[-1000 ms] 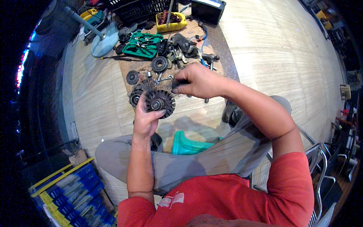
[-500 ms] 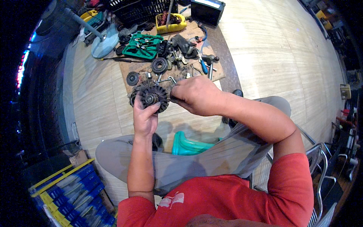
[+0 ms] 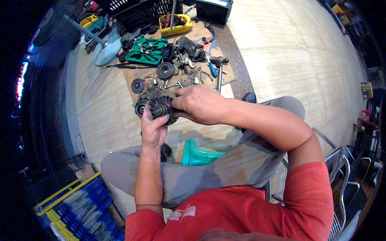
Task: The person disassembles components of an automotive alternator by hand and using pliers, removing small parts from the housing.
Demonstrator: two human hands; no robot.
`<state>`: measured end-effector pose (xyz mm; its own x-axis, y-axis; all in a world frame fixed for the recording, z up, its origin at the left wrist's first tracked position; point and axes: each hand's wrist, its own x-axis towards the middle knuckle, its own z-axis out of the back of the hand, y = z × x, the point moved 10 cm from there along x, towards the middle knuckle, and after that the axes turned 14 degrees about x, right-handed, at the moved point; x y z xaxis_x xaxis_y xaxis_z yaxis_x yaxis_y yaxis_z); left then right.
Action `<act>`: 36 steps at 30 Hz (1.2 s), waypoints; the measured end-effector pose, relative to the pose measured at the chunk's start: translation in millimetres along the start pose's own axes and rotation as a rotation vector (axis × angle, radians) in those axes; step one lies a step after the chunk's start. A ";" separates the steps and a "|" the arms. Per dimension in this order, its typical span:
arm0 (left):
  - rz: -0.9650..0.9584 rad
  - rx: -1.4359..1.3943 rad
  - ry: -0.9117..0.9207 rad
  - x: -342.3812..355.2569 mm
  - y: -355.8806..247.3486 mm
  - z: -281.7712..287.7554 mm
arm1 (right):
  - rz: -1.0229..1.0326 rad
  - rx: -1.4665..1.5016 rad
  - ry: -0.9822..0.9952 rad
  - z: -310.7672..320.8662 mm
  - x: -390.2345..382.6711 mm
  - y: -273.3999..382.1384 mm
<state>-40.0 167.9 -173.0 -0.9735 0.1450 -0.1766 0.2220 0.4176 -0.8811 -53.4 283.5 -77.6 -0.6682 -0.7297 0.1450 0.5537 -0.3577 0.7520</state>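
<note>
My left hand (image 3: 152, 130) grips a dark, grimy rotor (image 3: 161, 109) with fins round its rim and a short shaft at its centre, thumb pressed on the near side. Against the rotor's right edge lie the bent fingers of my right hand (image 3: 203, 104); they are closed, and whatever they hold is hidden behind them. Just beyond the left hand is another round metal housing (image 3: 140, 106), partly covered. A black pulley (image 3: 138, 85) and a larger grooved pulley (image 3: 165, 70) rest on the stained cardboard (image 3: 132, 74) past my hands.
On the cardboard are a green tool case (image 3: 146, 50), a hammer (image 3: 219, 74), pliers (image 3: 206, 75) and a blue-handled screwdriver (image 3: 212, 69). Farther off stand a yellow cut-open container (image 3: 177, 28), a black battery (image 3: 214, 11) and a black crate (image 3: 140, 16). A green plastic stool (image 3: 201, 154) is between my legs.
My right hand has shifted left and slightly down, from beside the rotor onto its right edge. The left hand still grips the rotor. The whole view has moved slightly.
</note>
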 end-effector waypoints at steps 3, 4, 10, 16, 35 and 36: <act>0.014 0.018 -0.016 -1.7 0.5 -3.4 | 0.029 -0.068 -0.039 7.6 3.3 -0.7; 0.022 0.021 -0.002 -1.8 1.8 -5.0 | 0.046 -0.091 -0.055 11.2 4.0 -1.1; 0.086 0.041 0.060 -6.5 2.5 -10.3 | 0.122 -0.116 -0.077 16.2 11.9 -6.0; 0.067 0.083 0.069 -10.4 0.4 -7.8 | 0.191 -0.125 -0.080 13.3 13.3 1.6; 0.113 0.374 0.050 -13.1 5.8 12.5 | 0.041 0.013 0.111 1.3 23.2 -20.5; 0.095 0.538 0.090 -14.5 3.9 12.2 | 0.046 0.030 0.141 -2.4 22.7 -20.7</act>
<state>-25.7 156.4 -179.2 -0.9369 0.2454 -0.2489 0.2268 -0.1151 -0.9671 -78.8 273.0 -91.4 -0.5648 -0.8204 0.0891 0.5653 -0.3060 0.7660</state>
